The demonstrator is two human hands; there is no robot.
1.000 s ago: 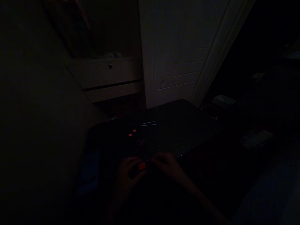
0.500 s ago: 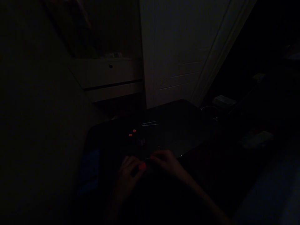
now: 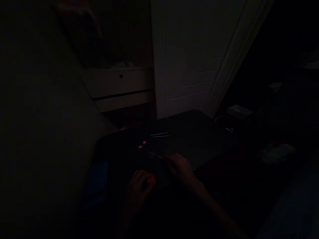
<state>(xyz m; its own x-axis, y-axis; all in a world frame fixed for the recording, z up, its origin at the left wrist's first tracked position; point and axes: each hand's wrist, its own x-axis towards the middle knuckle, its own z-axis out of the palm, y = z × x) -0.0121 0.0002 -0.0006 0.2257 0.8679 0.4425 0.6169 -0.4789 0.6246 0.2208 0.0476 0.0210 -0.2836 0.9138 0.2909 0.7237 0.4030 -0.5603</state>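
In deep darkness, my left hand (image 3: 139, 182) pinches a small red-orange block (image 3: 151, 180) above the dark table. My right hand (image 3: 178, 165), up and to the right of it, has its fingers closed round a thin, pale-tipped tool (image 3: 160, 157); its kind is too dark to make out. The tip points left, close to a small dim purplish object (image 3: 151, 154). Farther back lie two small orange-red pieces, one round (image 3: 144, 142) and one squarer (image 3: 140, 146). A pair of thin metal rods joined like tweezers (image 3: 159, 134) rests to their right.
A dark table (image 3: 199, 132) reaches back toward a pale panelled door (image 3: 184, 66). At the back left stands a cabinet with a drawer (image 3: 132, 81). A dim bluish flat thing (image 3: 97, 181) lies on the left. A pale box (image 3: 239, 111) and a cable (image 3: 224, 118) are at the right.
My right hand has moved away from the red-orange block, back toward the purplish object, with the thin tool. My left hand still holds the block. The view has shifted slightly.
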